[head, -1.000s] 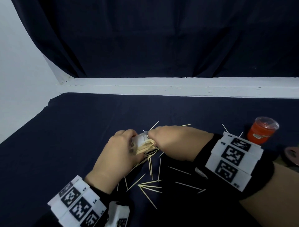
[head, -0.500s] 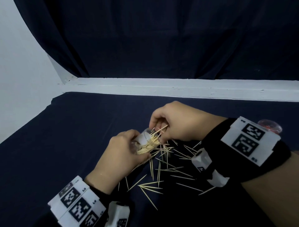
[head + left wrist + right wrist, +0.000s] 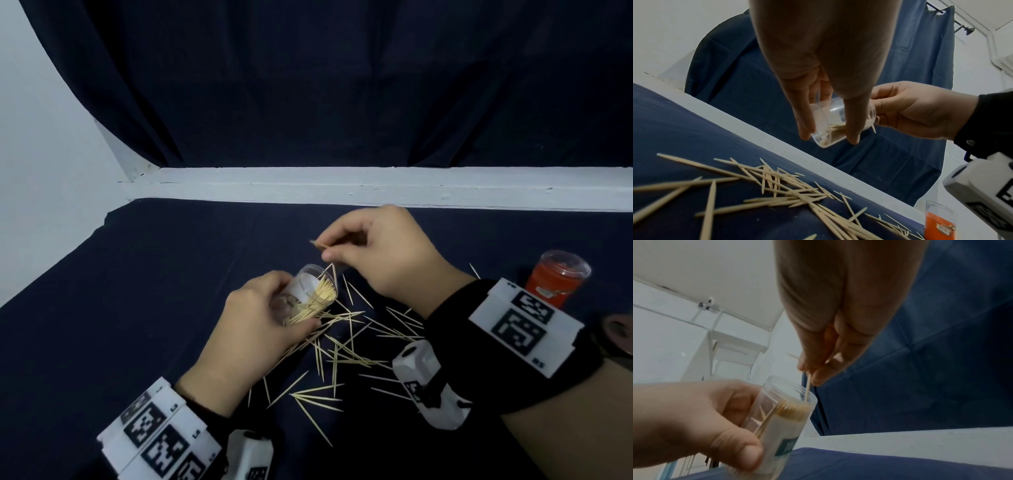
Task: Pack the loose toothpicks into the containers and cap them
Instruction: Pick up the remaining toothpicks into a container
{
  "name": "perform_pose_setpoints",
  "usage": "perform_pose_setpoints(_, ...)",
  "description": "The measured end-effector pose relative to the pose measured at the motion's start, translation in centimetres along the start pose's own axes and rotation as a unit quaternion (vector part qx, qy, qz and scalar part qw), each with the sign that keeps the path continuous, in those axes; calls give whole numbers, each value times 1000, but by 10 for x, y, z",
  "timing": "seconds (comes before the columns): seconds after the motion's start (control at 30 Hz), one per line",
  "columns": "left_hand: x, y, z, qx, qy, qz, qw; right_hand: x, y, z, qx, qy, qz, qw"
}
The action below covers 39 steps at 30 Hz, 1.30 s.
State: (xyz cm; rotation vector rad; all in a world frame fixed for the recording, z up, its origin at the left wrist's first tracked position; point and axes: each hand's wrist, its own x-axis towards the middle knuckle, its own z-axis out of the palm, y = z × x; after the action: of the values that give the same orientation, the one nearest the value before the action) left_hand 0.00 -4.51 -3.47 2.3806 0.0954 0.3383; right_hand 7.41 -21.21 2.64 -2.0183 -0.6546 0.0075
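My left hand [image 3: 260, 329] grips a clear plastic container [image 3: 310, 291] partly filled with toothpicks, tilted with its mouth up and to the right. In the right wrist view the container [image 3: 785, 415] shows a white label, and a few toothpicks lie pressed under the left thumb against its side. My right hand [image 3: 373, 253] is raised just above the mouth and pinches toothpicks [image 3: 807, 391]; one tip dips inside the rim, another tip [image 3: 317, 244] sticks out to the left. Several loose toothpicks [image 3: 346, 346] lie scattered on the dark cloth below both hands.
An orange container [image 3: 551, 279] with a clear cap stands at the right, behind my right wrist. A white ledge [image 3: 376, 186] bounds the far edge of the dark cloth [image 3: 137, 291], with a dark curtain behind it. A white wall rises on the left.
My right hand has risen from the table with toothpicks pinched and now holds them over the container's mouth. The left hand has tilted the container more upright. More loose toothpicks lie uncovered.
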Motion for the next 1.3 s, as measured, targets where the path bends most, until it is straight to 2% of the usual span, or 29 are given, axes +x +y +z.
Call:
perform_pose_setpoints(0.1,0,2,0,-13,1,6,1000,-5,4,8,92,66,-13,993)
perform_pose_setpoints(0.23,-1,4,0,-32,15,9,999,-15,8,18,93,29,-19,995)
perform_pose_setpoints(0.37,-1,2,-1,-33,22,6,999,-19,15,25,102,71,-43,991)
perform_pose_setpoints(0.5,-1,2,-1,-28,23,6,999,-22,17,34,177,71,-13,982)
perform_pose_setpoints(0.6,-1,2,-1,-30,23,4,999,-26,17,36,153,70,-23,985)
perform_pose_setpoints(0.67,-1,2,-2,-27,29,2,999,-25,19,33,130,100,-37,986)
perform_pose_setpoints(0.73,-2,0,-6,-27,45,-4,999,-23,24,22,139,143,-12,980)
perform_pose_setpoints(0.8,-3,-3,-13,-34,64,-19,997,-22,34,8,106,163,52,980)
perform_pose_setpoints(0.87,-4,-9,-21,-34,84,-38,995,-24,51,-5,-26,119,155,980)
perform_pose_setpoints(0.9,-4,-13,-24,-31,95,-48,994,-26,59,-9,-114,63,208,969)
perform_pose_setpoints(1.0,-5,-22,-30,-28,120,-72,990,-32,72,-5,-300,-140,285,900)
perform_pose_setpoints(1.03,-6,-24,-31,-31,123,-77,989,-32,72,0,-324,-183,286,883)
perform_pose_setpoints(1.1,-7,-26,-32,-31,126,-82,988,-29,69,13,-356,-234,256,868)
perform_pose_setpoints(1.3,-8,-30,-34,-46,119,-89,988,-12,42,43,-383,-313,132,859)
